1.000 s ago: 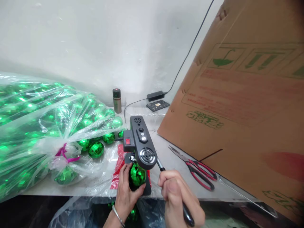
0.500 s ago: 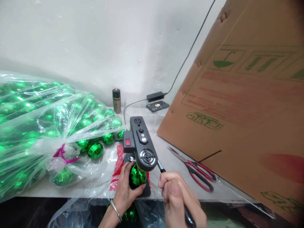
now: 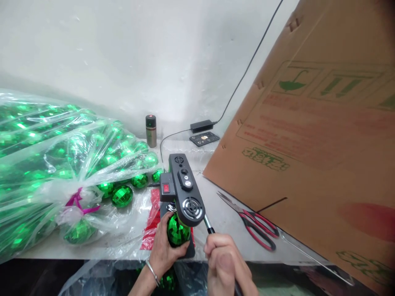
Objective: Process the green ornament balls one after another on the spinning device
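Note:
A shiny green faceted ball [image 3: 178, 231] sits in the grip of my left hand [image 3: 163, 242], its top tucked against the underside of a black machine head [image 3: 187, 189]. That head has round vents, a few buttons and a side box with a red rocker switch [image 3: 166, 188]. My right hand [image 3: 226, 259] is wrapped round the black-handled metal lever [image 3: 208, 224] at the machine's right side. Under the ball, the machine's black base rests on red plastic [image 3: 150, 232]. Where the ball meets the machine is hidden from me.
A clear bag of green balls [image 3: 77, 164], tied with purple ribbon, fills the left; several loose balls [image 3: 122, 196] lie by it. Red-handled scissors [image 3: 257, 226] lie right, against a big cardboard box [image 3: 308, 144]. Behind stand a bottle [image 3: 151, 131], a phone [image 3: 204, 138] and a power adapter [image 3: 202, 125].
The machine head and my right hand on the lever sit slightly lower than before. My left hand keeps its hold on the ball. The view has shifted a little.

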Demonstrator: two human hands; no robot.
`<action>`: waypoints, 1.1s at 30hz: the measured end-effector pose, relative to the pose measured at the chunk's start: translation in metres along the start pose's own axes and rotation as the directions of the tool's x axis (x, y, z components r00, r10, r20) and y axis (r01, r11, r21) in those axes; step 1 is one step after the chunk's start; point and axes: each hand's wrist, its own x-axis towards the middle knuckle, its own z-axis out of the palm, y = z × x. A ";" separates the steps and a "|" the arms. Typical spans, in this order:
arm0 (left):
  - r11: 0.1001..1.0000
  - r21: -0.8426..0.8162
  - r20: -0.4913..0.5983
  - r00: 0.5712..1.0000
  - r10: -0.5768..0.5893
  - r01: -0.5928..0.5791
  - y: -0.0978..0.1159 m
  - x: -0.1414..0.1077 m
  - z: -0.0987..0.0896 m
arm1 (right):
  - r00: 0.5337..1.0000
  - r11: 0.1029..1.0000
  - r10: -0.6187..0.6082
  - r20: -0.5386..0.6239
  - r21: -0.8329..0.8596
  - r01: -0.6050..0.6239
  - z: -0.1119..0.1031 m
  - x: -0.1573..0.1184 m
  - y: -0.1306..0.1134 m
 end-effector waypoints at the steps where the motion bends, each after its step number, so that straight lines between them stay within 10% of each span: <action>1: 1.000 -0.003 0.004 1.000 -0.001 0.001 0.000 0.000 0.000 | 1.000 1.000 0.000 -0.006 0.003 0.000 0.000 -0.002 0.002; 33: 1.000 0.015 -0.017 1.000 -0.010 0.010 0.002 -0.002 0.002 | 0.997 0.994 -0.078 -0.003 -0.078 0.078 0.004 0.000 0.007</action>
